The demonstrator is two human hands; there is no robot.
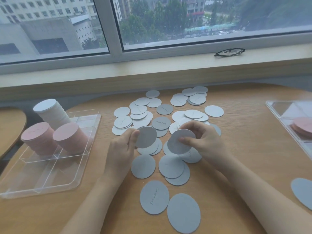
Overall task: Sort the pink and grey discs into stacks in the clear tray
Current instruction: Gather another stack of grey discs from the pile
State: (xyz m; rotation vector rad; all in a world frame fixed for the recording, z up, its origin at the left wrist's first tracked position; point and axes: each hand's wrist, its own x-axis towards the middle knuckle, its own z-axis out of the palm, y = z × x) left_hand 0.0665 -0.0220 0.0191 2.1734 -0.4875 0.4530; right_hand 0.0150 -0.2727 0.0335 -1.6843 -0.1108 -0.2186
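The left hand (124, 142) pinches a grey disc (146, 137) at its nine o'clock edge; the right hand (201, 137) pinches another grey disc (179, 143), gripping at three o'clock.

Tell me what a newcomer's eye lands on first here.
First, the loose scatter of round grey card discs across the middle of the wooden table. Just above it, the left hand and right hand each hold one grey disc. At left, two tall pink disc stacks and a white stack stand in the clear plastic tray.
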